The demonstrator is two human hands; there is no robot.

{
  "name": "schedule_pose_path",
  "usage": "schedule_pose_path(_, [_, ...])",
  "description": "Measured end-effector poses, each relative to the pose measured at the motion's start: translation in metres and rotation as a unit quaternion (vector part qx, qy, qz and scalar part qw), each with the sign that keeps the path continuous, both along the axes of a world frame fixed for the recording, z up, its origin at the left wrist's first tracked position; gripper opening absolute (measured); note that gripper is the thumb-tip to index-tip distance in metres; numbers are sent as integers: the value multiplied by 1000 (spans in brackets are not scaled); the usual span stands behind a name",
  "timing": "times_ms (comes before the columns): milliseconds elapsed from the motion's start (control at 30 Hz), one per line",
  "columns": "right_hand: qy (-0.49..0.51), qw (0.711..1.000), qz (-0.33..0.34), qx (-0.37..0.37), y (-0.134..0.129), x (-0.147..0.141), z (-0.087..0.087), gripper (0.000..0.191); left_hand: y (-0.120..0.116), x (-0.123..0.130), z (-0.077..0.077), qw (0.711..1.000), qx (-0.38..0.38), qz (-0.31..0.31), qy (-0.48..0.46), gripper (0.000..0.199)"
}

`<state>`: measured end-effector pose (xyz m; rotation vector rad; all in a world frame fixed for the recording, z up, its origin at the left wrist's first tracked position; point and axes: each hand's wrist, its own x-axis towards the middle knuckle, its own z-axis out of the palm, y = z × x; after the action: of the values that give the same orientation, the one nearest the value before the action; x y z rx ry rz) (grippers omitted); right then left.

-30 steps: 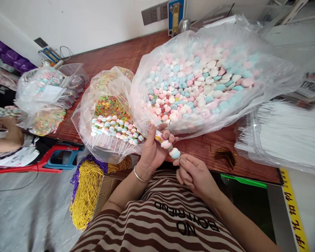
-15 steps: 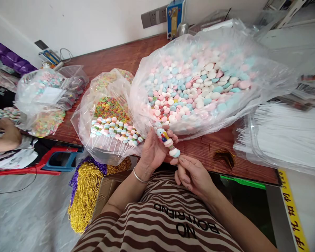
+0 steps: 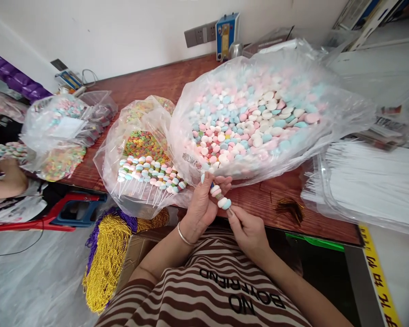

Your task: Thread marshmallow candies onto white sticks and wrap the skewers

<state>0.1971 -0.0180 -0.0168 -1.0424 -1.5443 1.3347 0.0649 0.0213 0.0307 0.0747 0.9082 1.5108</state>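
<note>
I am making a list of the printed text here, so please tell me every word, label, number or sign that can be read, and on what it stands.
"NO BOYFRIEND": on the striped shirt, upside down in this view.
Yellow strip: dark characters, sideways; I cannot read them surely.
Large clear bag: small print near the left hand, too small to read.
Packets at right: markings too blurred to read.

Candy skewer (image 3: 220,198), raised near the front edge of the worktop (image 3: 254,197) and held aslant: rounded pink, white and pale-blue pieces alternate with narrower, darker ones; the upper end is partly hidden.
</note>
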Motion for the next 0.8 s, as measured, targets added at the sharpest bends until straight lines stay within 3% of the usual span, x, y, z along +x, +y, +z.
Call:
schedule_pose_path(67, [-93, 984, -45, 143, 1, 1, -3, 28, -3, 6, 2, 1000, -6, -17, -7, 36])
schedule_pose_path(100, [-105, 979, -51, 168, 1, 2, -3, 28, -5, 8, 3, 999, 1, -34, -7, 38])
schedule_pose_path(167, [-81, 989, -36, 121, 2, 4, -1, 34, -8, 9, 3, 996, 32, -80, 5, 42])
schedule_pose_path(267, [20, 998, 9, -55, 3, 9, 8, 41, -10, 0, 3, 987, 83, -134, 29, 59])
schedule_pose_path(333, [84, 985, 33, -145, 3, 12, 13, 42, -8, -11, 7, 985, 99, -137, 36, 69])
schedule_pose_path(433, [150, 964, 72, -208, 2, 16, 15, 41, -3, -26, 18, 986, 117, -110, 36, 71])
schedule_pose_path(567, [191, 942, 131, -242, 1, 18, 12, 42, 8, -36, 34, 985, 160, -50, 43, 58])
schedule_pose_path(667, [194, 938, 152, -244, 0, 17, 12, 43, 14, -36, 39, 987, 153, -4, 41, 36])
schedule_pose_path(733, [167, 947, 160, -223, -1, 16, 13, 44, 16, -33, 39, 989, 143, 13, 24, 19])
schedule_pose_path(800, [99, 975, 144, -137, -2, 15, 15, 44, 17, -27, 37, 990, 138, 14, 4, 14])
